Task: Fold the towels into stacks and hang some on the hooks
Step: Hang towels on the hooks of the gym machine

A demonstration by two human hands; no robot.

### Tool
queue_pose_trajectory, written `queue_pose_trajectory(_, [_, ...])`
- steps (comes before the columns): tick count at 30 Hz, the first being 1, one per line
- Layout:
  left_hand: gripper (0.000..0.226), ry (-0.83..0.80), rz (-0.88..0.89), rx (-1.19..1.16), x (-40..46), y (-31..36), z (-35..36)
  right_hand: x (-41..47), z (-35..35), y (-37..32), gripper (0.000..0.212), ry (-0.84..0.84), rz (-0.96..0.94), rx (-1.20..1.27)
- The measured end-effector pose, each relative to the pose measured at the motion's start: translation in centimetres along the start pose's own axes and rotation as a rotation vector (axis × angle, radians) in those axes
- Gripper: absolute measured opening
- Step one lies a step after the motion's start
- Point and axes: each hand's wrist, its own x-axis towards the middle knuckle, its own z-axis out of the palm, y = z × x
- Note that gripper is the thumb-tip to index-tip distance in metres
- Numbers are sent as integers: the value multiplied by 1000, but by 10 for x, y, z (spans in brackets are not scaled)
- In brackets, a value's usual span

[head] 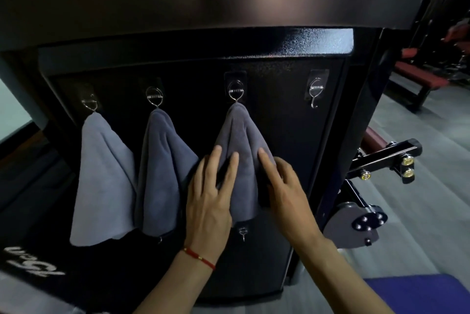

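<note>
Three grey towels hang from metal hooks on a black panel (292,135). The left towel (101,181) is the palest, the middle towel (162,166) is darker. The third towel (241,151) hangs from the third hook (235,92). My left hand (211,199) lies flat on its left side with straight fingers. My right hand (284,186) touches its right edge, index finger stretched out. A fourth hook (315,93) at the upper right is bare. A small hook (243,233) shows below the third towel.
The panel belongs to a black gym machine with a thick top bar (203,1). Machine arms and a grey disc (356,227) stick out at the right. A red bench (419,79) stands farther back. A blue mat (419,293) lies at the lower right.
</note>
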Motion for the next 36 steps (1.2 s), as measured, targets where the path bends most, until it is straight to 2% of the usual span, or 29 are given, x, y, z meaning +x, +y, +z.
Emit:
queue_pose_trajectory(3, [71,54,-12,-85,0,5,-7,-7,-7,5,77,-14,-38,-75])
queue_pose_trajectory(5, [57,114,-1,-131,-6,21,-14,-19,-11,12,69,24,-16,-75])
queue_pose_trajectory(7, [54,128,27,-214,-13,42,-19,-40,-15,20,61,32,41,-103])
queue_pose_trajectory(10, [48,83,125,-428,-23,73,-9,-83,-22,43,62,-6,159,-212])
queue_pose_trajectory(13, [44,-117,134,-704,-37,99,20,-142,-35,76,58,-73,265,-326])
queue_pose_trajectory(15, [48,-325,98,-756,-51,120,46,-188,-47,101,57,-134,385,-385])
queue_pose_trajectory(18, [70,-658,75,-668,-78,157,82,-268,-60,147,48,-212,602,-388])
queue_pose_trajectory(21, [87,-908,70,-547,-106,199,115,-350,-69,202,49,-391,833,-371])
queue_pose_trajectory(25, [88,-1076,8,-442,-142,263,169,-441,-73,278,49,-624,1020,-286])
queue_pose_trajectory(28, [77,-1180,-76,-461,-170,304,216,-490,-65,329,49,-772,1098,-221])
queue_pose_trajectory(31, [52,-1278,-144,-478,-199,334,266,-531,-48,380,48,-866,1148,-159])
queue_pose_trajectory(36, [46,-1353,-186,-445,-273,363,374,-602,18,482,46,-987,1195,-91])
